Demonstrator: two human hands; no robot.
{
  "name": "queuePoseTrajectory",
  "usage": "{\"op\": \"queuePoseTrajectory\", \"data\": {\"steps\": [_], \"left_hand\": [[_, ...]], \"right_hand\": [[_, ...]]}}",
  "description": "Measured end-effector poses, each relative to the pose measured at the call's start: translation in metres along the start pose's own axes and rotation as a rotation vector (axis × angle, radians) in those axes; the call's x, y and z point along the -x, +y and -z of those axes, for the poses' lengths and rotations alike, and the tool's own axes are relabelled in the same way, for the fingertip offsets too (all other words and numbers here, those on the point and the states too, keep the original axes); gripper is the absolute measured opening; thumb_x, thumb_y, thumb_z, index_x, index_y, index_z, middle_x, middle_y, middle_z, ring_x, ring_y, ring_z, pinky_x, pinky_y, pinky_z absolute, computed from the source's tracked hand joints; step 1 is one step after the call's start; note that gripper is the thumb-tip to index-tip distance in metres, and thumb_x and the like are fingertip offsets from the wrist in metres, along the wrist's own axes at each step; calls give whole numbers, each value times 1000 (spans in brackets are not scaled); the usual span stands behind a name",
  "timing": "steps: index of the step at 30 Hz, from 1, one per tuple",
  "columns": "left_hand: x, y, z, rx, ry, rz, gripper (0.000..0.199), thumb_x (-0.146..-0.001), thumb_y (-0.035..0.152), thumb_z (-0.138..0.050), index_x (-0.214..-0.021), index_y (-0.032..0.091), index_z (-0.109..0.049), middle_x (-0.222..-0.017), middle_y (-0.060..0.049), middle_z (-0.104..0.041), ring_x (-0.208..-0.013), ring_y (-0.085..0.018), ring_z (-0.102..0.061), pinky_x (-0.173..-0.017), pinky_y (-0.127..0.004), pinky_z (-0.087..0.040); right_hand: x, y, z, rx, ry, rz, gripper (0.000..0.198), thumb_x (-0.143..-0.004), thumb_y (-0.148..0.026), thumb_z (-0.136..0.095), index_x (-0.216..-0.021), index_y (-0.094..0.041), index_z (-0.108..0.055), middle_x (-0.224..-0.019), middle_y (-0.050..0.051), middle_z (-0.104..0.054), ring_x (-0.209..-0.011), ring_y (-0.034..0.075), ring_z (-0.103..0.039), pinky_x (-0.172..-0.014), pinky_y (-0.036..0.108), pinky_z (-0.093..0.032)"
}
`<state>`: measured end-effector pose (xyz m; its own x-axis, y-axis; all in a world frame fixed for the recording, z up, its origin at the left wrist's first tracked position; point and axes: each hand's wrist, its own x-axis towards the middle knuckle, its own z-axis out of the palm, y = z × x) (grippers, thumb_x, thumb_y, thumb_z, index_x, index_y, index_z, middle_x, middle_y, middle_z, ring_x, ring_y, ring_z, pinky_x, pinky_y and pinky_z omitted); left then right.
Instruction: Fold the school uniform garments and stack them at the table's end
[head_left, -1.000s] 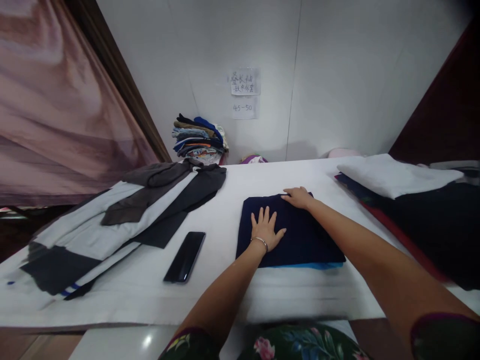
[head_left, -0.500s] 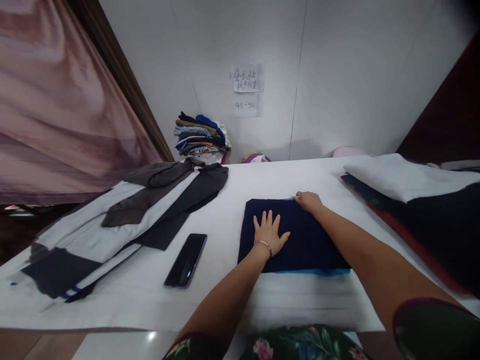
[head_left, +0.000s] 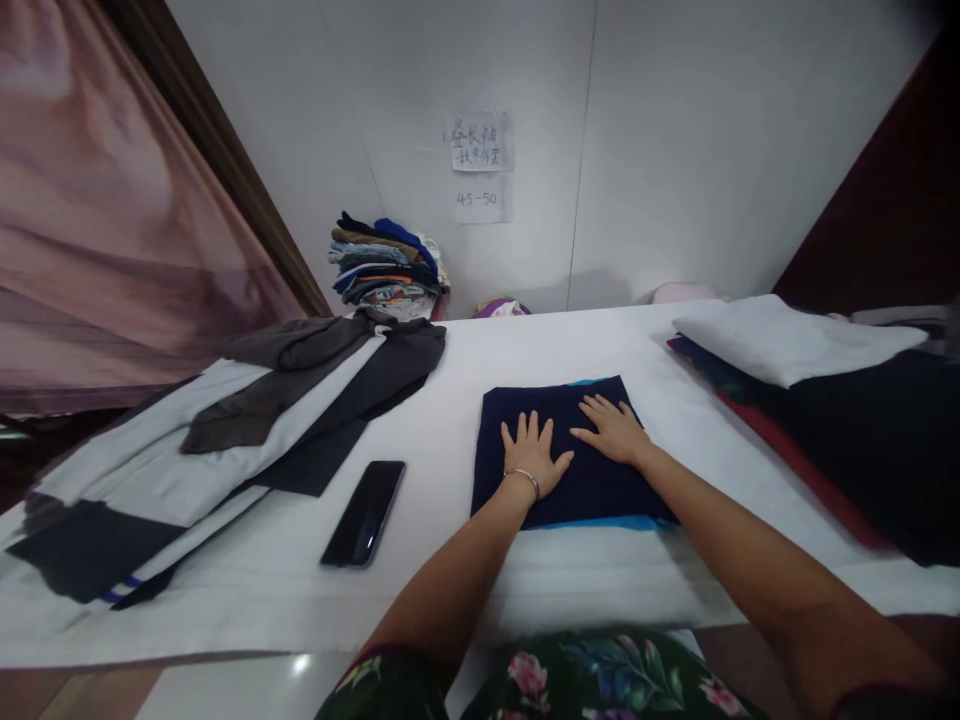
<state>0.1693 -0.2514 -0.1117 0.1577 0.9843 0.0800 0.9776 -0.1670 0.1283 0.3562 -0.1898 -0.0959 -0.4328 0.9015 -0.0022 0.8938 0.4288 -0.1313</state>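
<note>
A folded navy garment (head_left: 568,495) lies flat on the white-covered table in front of me, with bright blue fabric showing along its near and far edges. My left hand (head_left: 534,452) rests on its left half, fingers spread, a bracelet around the wrist. Palm down on the upper right part lies my right hand (head_left: 611,430), its fingers stretched out. Neither hand grips anything. To the left of the garment is a black phone (head_left: 364,513).
Grey, white and dark garments (head_left: 247,440) spread over the table's left side. A stack of folded clothes (head_left: 386,268) stands at the back. White, black and red garments (head_left: 840,430) lie at the right. Handwritten paper signs (head_left: 481,150) hang on the wall.
My right hand has let go of the garment's far edge and moved down onto its top, lying flat. My left hand stays on the garment. The view has shifted slightly.
</note>
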Motion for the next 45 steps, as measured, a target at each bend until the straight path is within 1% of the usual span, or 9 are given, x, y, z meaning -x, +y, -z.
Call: {"op": "queuePoseTrajectory", "data": {"steps": [8,12,16,18,24,32,36,43,45], "left_hand": [[-7,1,9,47,-82,5,77,-84,69,-27,-145,21,-30,-154,-11,-19,-142,-31,-9,-110,-60,-2],[-3,-17,31,224,-92,-17,66,-88,60,-37,-141,21,-38,-154,-10,-23,-142,-26,-16,-113,-50,-14],[33,-49,43,322,159,73,54,-88,49,-46,-131,17,-50,-148,-11,-35,-138,-24,-27,-112,-43,-23],[62,-62,40,370,218,97,52,-87,46,-49,-129,15,-51,-144,-12,-41,-134,-21,-34,-112,-39,-26],[118,-70,13,354,132,24,72,-74,35,-67,-138,16,-40,-152,-13,-24,-138,-25,-27,-112,-39,-28],[114,-72,13,271,56,91,67,-77,9,-52,-142,21,-37,-155,-9,-16,-126,-25,-47,-104,-35,-40],[111,-75,17,242,5,160,77,-70,-5,-38,-141,26,-39,-156,-2,-16,-119,-21,-54,-97,-31,-46],[114,-76,22,151,-42,215,78,-70,1,-33,-141,32,-39,-154,3,-18,-79,-19,-69,-61,-29,-54],[115,-82,18,213,-16,234,78,-67,4,-38,-139,35,-42,-153,5,-22,-86,-21,-68,-63,-29,-55]], "right_hand": [[-2,5,4,-43,-8,25,67,-89,-63,-29,-140,-21,-41,-150,8,-30,-140,26,-20,-109,55,-18],[11,7,18,-209,49,20,56,-92,-54,-33,-137,-22,-45,-148,7,-35,-139,24,-22,-111,51,-16],[52,9,29,-338,227,1,51,-93,-48,-37,-136,-24,-47,-146,7,-38,-138,25,-26,-111,50,-19],[82,6,28,-349,262,19,50,-92,-46,-38,-136,-25,-46,-146,6,-39,-138,26,-26,-110,51,-20],[148,5,-2,-250,235,193,62,-86,-50,-52,-141,-25,-39,-153,8,-23,-141,29,-15,-110,53,-21],[147,14,-27,-277,274,244,59,-82,-20,-52,-139,-20,-42,-152,11,-25,-141,27,-16,-110,50,-27],[144,12,-27,-319,297,248,65,-73,-7,-48,-137,-20,-46,-151,10,-29,-141,25,-18,-110,49,-28],[149,7,-26,-332,258,218,69,-67,-5,-46,-134,-20,-49,-150,8,-32,-140,23,-20,-111,47,-27],[152,6,-19,-343,216,205,69,-68,-7,-48,-136,-20,-47,-150,8,-30,-140,24,-20,-110,46,-27]]}}
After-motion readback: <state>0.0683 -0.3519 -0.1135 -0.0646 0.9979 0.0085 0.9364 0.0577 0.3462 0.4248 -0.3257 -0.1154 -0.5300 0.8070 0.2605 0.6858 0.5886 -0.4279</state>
